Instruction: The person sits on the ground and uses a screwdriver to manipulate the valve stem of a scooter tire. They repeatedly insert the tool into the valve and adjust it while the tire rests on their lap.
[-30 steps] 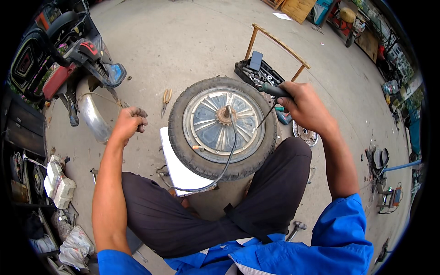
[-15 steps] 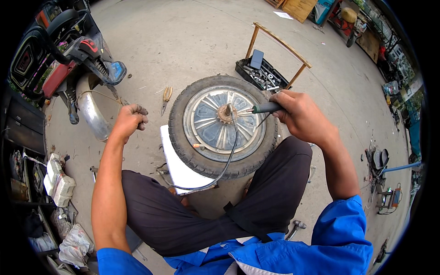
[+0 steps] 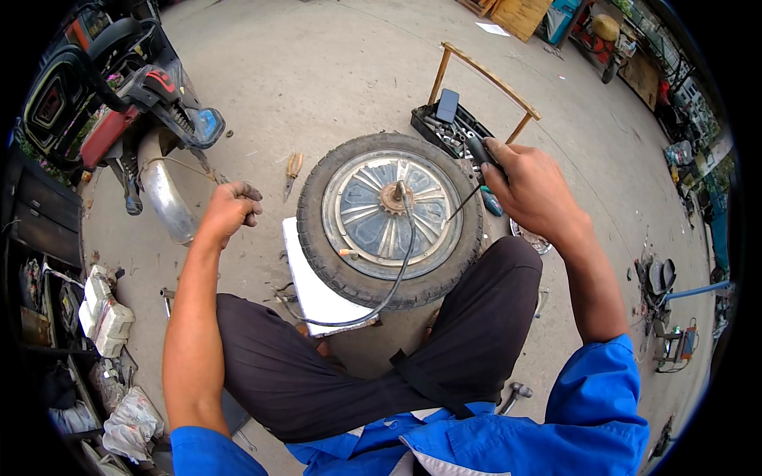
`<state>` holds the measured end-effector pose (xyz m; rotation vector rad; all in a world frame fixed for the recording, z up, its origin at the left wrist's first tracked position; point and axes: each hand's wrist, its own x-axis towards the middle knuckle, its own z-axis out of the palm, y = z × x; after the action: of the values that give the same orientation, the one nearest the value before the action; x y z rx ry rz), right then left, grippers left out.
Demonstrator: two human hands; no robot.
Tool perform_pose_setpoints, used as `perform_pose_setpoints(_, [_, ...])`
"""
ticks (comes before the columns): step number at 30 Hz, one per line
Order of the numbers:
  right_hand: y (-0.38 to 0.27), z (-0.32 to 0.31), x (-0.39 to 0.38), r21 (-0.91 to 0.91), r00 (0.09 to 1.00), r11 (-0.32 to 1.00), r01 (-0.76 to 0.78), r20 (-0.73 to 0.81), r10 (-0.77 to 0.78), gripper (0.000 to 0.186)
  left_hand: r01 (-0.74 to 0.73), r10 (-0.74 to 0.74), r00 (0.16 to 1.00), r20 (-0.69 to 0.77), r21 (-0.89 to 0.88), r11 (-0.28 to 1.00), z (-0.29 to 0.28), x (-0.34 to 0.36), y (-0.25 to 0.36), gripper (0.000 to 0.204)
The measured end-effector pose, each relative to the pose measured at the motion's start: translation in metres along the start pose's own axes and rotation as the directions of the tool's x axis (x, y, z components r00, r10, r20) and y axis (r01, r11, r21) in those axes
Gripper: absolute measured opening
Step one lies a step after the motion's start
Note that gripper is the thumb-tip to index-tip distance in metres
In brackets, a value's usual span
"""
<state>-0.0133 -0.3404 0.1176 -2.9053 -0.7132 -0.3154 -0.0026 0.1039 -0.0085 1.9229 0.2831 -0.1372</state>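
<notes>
My right hand [image 3: 525, 181] grips the dark handle of a T-handled driver [image 3: 476, 151]. Its thin shaft slants down to the outer edge of the hub cover [image 3: 361, 218]. That hub belongs to a wheel with a black tyre [image 3: 317, 254], lying flat with a toothed sprocket [image 3: 394, 197] and axle at its middle. From the axle a black cable [image 3: 401, 274] loops over the tyre towards me. My left hand [image 3: 232, 210] hovers left of the wheel with fingers curled closed; whatever they may hold is hidden.
Under the wheel sits a white board [image 3: 302, 285]. Pliers [image 3: 292, 174] lie beyond it on the concrete. A black toolbox [image 3: 429, 127] with a wooden handle stands behind the wheel. At left is a scooter with a silver fender [image 3: 167, 194]; a ratchet [image 3: 516, 394] lies by my right thigh.
My right hand has turned the driver's handle clockwise, from pointing left to pointing away and up. The shaft stays by the hub's edge. My left hand keeps its curled pose.
</notes>
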Motion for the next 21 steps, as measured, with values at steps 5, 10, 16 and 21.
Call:
perform_pose_setpoints(5, [-0.005,0.002,0.002,0.068,1.000,0.998,0.015,-0.019,-0.014,0.023,0.005,-0.005,1.000,0.016,0.006,1.000,0.003,0.003,-0.003,0.017])
perform_pose_setpoints(10, [-0.029,-0.028,0.007,0.195,0.985,0.980,-0.037,0.175,0.002,0.040,0.006,-0.007,1.000,0.018,0.028,1.000,-0.002,0.003,-0.004,0.020])
perform_pose_setpoints(16, [-0.009,-0.009,0.004,0.081,0.993,0.997,-0.020,0.117,0.011,0.029,-0.009,0.009,1.000,0.004,0.025,1.000,-0.001,0.014,-0.016,0.024])
perform_pose_setpoints(21, [-0.017,-0.007,0.012,0.012,1.000,1.000,0.024,-0.001,-0.024,0.026,-0.005,0.005,1.000,-0.008,-0.008,1.000,-0.001,0.010,-0.016,0.022])
